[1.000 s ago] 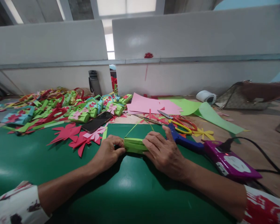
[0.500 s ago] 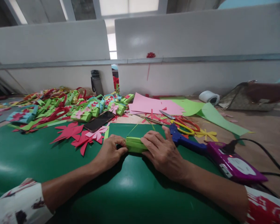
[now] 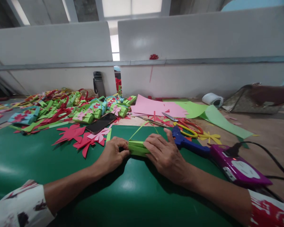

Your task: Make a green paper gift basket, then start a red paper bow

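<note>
Between my two hands is a small green paper bag (image 3: pixel 137 149), just over the green mat (image 3: pixel 123 201), with a thin strip handle rising from its far side. My left hand (image 3: pixel 114 154) pinches its left end between thumb and fingers. At the right end, my right hand (image 3: pixel 164 154) has its fingers laid over the bag and the thumb side hidden in part. Close to my right hand lies a blue glue gun (image 3: pixel 189 143). Red paper flowers (image 3: pixel 72 134) and a pink paper flower (image 3: pixel 99 136) rest left of my left hand.
Finished paper bags (image 3: pixel 84 116) and strips pile up at the back left, beside a phone (image 3: pixel 101 123) and a bottle (image 3: pixel 99 84). Scissors (image 3: pixel 186 127), pink paper sheets (image 3: pixel 156 107), a purple power strip (image 3: pixel 239 165) with cords and a handbag (image 3: pixel 255 99) lie right and behind.
The strip handle of the green bag shows wider and tilts differently. Both hands keep their hold in nearly the same place; the whole view has shifted very slightly.
</note>
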Action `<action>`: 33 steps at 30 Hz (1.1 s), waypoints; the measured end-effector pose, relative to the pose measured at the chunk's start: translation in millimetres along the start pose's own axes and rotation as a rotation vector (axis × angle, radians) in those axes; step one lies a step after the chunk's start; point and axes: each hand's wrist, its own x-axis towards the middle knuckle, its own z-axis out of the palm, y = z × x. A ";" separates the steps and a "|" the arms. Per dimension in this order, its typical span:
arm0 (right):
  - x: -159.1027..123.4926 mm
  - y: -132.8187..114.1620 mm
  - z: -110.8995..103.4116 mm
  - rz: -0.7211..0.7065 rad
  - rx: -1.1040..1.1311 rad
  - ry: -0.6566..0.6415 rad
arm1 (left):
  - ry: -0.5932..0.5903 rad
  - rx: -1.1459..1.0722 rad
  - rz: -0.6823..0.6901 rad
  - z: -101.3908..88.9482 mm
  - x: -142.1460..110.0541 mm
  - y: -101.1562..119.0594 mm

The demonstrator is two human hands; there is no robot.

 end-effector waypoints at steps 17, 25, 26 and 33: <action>1.7 -6.3 -3.8 0.045 0.016 -0.008 | 0.252 0.535 0.577 -3.2 -10.2 30.6; 0.1 -5.8 -4.5 0.043 0.044 -0.023 | 0.205 0.657 0.573 2.0 -11.2 32.4; 0.2 -5.8 -4.5 0.043 0.043 -0.023 | 0.202 0.668 0.577 2.6 -11.2 32.1; -0.4 -6.0 -5.8 0.056 0.021 -0.030 | 0.201 0.658 0.591 2.7 -11.5 29.8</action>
